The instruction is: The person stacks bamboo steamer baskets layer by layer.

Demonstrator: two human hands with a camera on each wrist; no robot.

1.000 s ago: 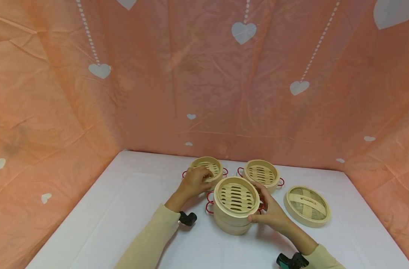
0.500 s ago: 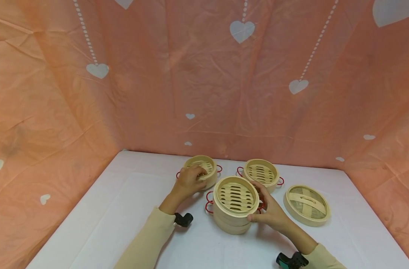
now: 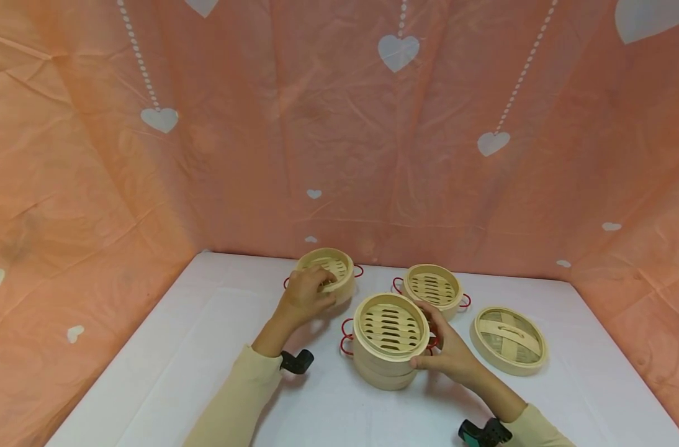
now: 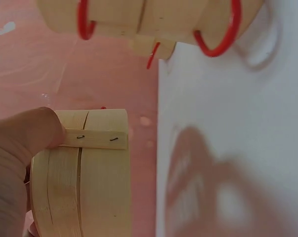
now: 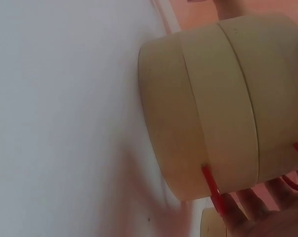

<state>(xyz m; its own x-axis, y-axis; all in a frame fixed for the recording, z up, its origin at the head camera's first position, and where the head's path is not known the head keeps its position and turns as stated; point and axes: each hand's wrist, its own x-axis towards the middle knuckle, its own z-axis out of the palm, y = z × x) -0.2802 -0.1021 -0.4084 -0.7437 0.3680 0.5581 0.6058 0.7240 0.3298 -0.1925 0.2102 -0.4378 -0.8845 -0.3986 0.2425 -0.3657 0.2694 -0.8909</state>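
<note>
My left hand (image 3: 303,299) pinches the rim of a round bamboo steamer basket (image 3: 344,290) at the back left, thumb outside and fingers over the edge. In the left wrist view this basket (image 4: 106,182) hangs clear of the tabletop, its shadow lying apart from it. Nearer the front stands a stack of two bamboo steamer baskets (image 3: 381,366) with red wire handles. Around the right side of this stack curls my right hand (image 3: 450,352), its thumb at the front. From the right wrist view, the stack (image 5: 223,103) rests on the table, fingers beside the red handles.
Behind the stack, another steamer basket (image 3: 433,289) with red handles sits on the white table (image 3: 194,347). A woven bamboo lid (image 3: 509,341) lies at the right. An orange cloth with white hearts (image 3: 339,149) hangs at the back and sides.
My left hand has moved leftward and away from me with the basket, which has come off the table and apart from the stack. My right hand and the stack have stayed in place.
</note>
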